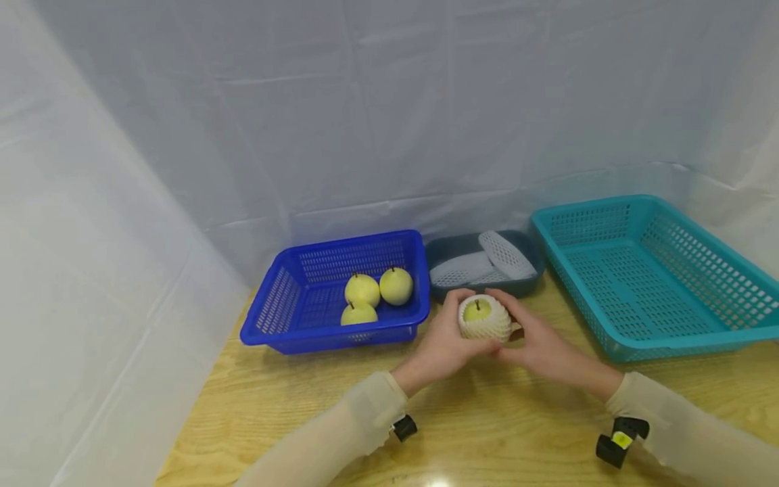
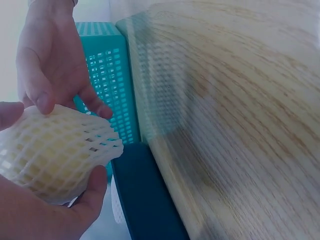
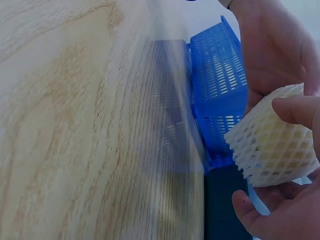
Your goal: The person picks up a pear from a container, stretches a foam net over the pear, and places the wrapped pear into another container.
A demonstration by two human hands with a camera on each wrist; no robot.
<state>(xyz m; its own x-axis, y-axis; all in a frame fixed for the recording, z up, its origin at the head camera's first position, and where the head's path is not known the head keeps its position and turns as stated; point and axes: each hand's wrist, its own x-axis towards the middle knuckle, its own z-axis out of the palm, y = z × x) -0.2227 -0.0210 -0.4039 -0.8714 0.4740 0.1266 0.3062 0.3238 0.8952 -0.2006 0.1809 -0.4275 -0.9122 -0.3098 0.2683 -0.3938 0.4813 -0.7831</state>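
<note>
A yellow-green pear [image 1: 477, 310] sits in a white foam net sleeve [image 1: 490, 327], its stem and top showing through the opening in the head view. My left hand [image 1: 439, 346] grips it from the left, the fingers and thumb curved round the net. From the other side my right hand [image 1: 540, 346] holds it too, with fingers on the net. In the right wrist view the right thumb [image 3: 246, 207] stands a little off the sleeve's frilled end. The sleeve's narrow end [image 2: 107, 140] reaches past the fruit in the left wrist view.
A blue basket [image 1: 349, 333] with three visible pears [image 1: 362, 291] stands to the left. Behind the hands, a dark teal tray [image 1: 528, 287] holds several foam net sleeves [image 1: 508, 257]. A larger turquoise basket [image 1: 669, 348] is at the right. White sheeting [image 1: 389, 122] hangs behind the wooden table [image 1: 487, 426].
</note>
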